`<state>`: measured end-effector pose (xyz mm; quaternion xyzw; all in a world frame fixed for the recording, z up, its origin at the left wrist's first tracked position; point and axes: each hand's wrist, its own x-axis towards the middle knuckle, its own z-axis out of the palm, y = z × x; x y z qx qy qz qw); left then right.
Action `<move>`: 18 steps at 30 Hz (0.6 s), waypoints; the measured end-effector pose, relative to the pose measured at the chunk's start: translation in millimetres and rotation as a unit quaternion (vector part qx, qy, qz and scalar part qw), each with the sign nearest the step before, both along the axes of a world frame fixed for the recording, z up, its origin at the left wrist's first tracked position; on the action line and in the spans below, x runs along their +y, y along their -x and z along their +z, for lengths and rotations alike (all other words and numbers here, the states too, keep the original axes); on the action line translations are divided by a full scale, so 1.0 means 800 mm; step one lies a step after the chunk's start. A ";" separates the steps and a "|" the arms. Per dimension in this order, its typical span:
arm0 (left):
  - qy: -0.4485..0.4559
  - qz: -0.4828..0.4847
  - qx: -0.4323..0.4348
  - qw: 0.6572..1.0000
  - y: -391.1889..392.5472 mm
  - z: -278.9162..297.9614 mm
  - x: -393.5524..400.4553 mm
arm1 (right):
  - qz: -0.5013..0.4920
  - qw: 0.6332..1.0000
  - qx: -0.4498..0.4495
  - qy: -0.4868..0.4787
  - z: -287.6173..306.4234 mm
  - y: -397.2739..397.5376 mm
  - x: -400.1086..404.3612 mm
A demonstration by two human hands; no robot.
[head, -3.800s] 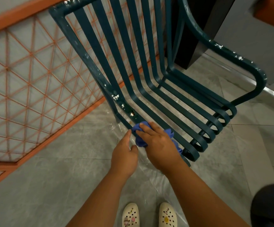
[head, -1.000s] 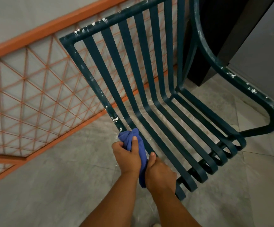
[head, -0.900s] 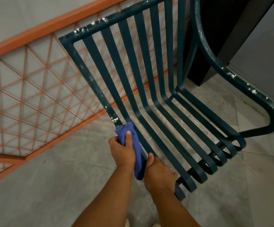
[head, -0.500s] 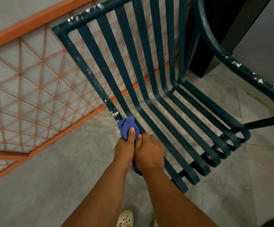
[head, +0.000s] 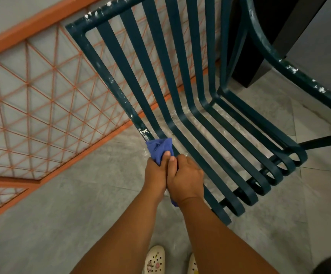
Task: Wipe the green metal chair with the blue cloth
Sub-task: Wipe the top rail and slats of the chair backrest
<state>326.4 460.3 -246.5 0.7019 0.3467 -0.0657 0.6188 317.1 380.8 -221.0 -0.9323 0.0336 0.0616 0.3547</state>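
Note:
The green metal chair (head: 180, 107) has slatted back and seat, with white flecks along its left frame bar and right armrest. The blue cloth (head: 158, 148) is wrapped round the left frame bar where back meets seat. My left hand (head: 156, 173) grips the cloth, thumb on top. My right hand (head: 186, 177) is pressed against the left one and curls round the same bar and cloth just below; a bit of cloth shows under its wrist.
An orange lattice railing (head: 42, 99) runs along the left behind the chair. A black block (head: 263, 36) stands behind the right armrest. The floor is grey tile (head: 61, 214). My white clogs (head: 154, 260) are at the bottom edge.
Both hands came together on the left frame bar and slid the cloth a little up it toward the white flecks. The view tilted down, so my clogs show again.

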 end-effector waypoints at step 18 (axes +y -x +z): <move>-0.127 0.170 0.025 0.977 -0.043 0.012 -0.003 | 0.014 1.000 0.021 0.001 -0.003 -0.005 0.003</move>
